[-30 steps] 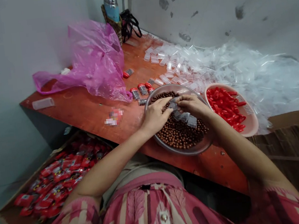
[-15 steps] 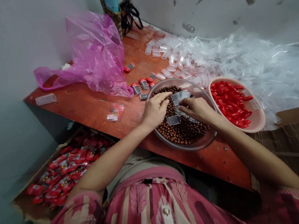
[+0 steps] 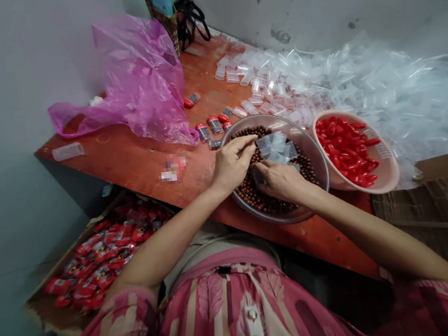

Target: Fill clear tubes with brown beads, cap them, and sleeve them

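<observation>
A grey bowl [image 3: 325, 189] holds many round brown beads [image 3: 251, 194] with several clear plastic containers [image 3: 276, 146] lying on top. My left hand [image 3: 232, 167] rests over the bowl's left side, its fingers stretched towards the containers and the thumb apart from them. I see nothing plainly held in it. My right hand [image 3: 284, 181] reaches in from the right, with fingers bent down around a clear plastic container [image 3: 258, 176] near the beads. The hand covers most of that container.
Right of the bowl stands a pink basket [image 3: 391, 178] of red caps [image 3: 347, 148]. Clear containers [image 3: 343, 79] are heaped behind. Small filled red-capped containers [image 3: 214, 125] lie near a purple plastic bag [image 3: 143, 80]. A box of red packed items [image 3: 100, 257] sits below the table's left edge.
My right hand has moved left and down from the pile of containers to the single container lying on the beads. The left hand has stayed nearly in place.
</observation>
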The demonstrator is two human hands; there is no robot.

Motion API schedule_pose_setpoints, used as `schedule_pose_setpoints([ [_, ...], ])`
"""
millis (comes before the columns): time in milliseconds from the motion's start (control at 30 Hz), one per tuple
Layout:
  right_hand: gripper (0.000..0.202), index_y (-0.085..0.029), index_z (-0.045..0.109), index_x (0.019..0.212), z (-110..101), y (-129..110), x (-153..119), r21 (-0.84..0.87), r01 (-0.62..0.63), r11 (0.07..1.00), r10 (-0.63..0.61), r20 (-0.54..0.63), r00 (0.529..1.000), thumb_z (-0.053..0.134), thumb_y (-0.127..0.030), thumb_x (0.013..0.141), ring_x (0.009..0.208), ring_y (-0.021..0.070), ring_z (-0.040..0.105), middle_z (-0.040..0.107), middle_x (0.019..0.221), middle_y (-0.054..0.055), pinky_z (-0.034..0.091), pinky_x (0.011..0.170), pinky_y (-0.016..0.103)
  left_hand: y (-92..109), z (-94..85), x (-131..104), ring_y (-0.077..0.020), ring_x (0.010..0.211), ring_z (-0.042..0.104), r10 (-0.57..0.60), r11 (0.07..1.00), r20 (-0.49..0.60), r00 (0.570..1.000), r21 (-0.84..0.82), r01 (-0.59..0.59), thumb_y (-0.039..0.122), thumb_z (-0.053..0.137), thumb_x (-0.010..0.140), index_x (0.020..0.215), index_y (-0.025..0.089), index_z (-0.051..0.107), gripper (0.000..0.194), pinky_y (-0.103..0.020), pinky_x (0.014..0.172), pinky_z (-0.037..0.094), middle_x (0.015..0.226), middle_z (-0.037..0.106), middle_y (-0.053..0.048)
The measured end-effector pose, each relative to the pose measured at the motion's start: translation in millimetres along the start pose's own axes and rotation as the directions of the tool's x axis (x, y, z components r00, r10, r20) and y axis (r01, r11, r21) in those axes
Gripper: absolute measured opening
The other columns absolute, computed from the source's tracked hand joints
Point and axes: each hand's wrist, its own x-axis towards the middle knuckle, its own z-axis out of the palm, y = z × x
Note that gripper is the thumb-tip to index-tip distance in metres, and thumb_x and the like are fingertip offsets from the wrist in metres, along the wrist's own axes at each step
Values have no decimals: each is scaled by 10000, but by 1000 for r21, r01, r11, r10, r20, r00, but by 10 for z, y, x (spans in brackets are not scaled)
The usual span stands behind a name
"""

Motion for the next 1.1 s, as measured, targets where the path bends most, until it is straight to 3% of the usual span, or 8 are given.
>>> schedule_pose_setpoints([
  [200, 521, -123, 441, 1317, 107, -24, -16, 186, -110, 976, 131, -105, 986, 549, -349, 860, 975, 309, 641, 632, 1196, 182, 476, 815, 389, -8, -4, -10, -166, 1004, 666, -16, 995, 8, 1000, -103, 16, 201, 554, 854, 1027, 165, 701, 230, -304, 926, 511, 1082, 719, -71],
  [300, 511, -107, 447, 1295, 144, -5, 7, 172, -122, 978, 144, -127, 981, 548, -238, 811, 976, 318, 633, 619, 1214, 198, 477, 819, 404, -6, -7, -10, -164, 998, 666, -24, 994, 13, 1000, -106, 25, 206, 559, 853, 1022, 175, 702, 223, -306, 921, 514, 1079, 721, -62],
  [467, 546, -105, 437, 1283, 143, 196, -102, 109, -53, 993, 73, -194, 978, 502, -117, 741, 1027, 289, 607, 625, 1185, 173, 474, 831, 368, 3, -14, -13, -173, 1001, 665, -18, 992, 5, 1000, -127, 18, 219, 568, 854, 1023, 171, 703, 222, -318, 923, 513, 1074, 722, -69],
  [567, 407, -94, 534, 1147, 123, 271, -176, -86, 5, 996, -14, -99, 995, 421, -43, 759, 887, 277, 618, 665, 1005, 172, 459, 768, 366, 13, -17, -11, -175, 997, 666, -25, 991, 0, 1000, -132, 25, 220, 574, 853, 1012, 182, 708, 211, -326, 924, 511, 1065, 726, -62],
  [700, 306, -95, 592, 1011, 153, 134, -70, -196, 233, 953, -229, 39, 973, 361, -28, 821, 825, 266, 592, 655, 922, 182, 436, 762, 381, 19, -15, -6, -167, 972, 673, -40, 988, -17, 999, -148, 37, 229, 580, 851, 1005, 181, 710, 207, -309, 909, 514, 1057, 728, -59],
  [833, 414, -70, 550, 1094, 212, 22, 125, 112, 376, 920, -374, -39, 927, 473, -19, 691, 935, 264, 582, 633, 1025, 179, 466, 823, 383, 14, -15, -11, -166, 965, 675, -54, 987, -22, 998, -150, 51, 240, 579, 853, 1021, 171, 704, 220, -304, 894, 524, 1066, 724, -70],
  [967, 539, -147, 486, 1210, 188, 132, 83, 526, 284, 802, -181, -240, 954, 574, -115, 680, 1077, 259, 570, 604, 1178, 124, 453, 934, 421, 0, -12, -13, -170, 992, 668, -50, 990, -38, 998, -130, 44, 238, 572, 854, 1029, 185, 702, 224, -321, 923, 517, 1085, 720, -64],
  [1100, 521, -214, 494, 1179, 129, 236, -62, 817, 240, 524, 49, -310, 950, 700, -273, 704, 1057, 225, 593, 610, 1150, 66, 470, 937, 393, 18, -6, 0, -184, 1002, 670, -85, 986, 47, 995, -141, 91, 234, 574, 832, 1109, 178, 676, 300, -327, 912, 527, 1140, 701, -82],
])
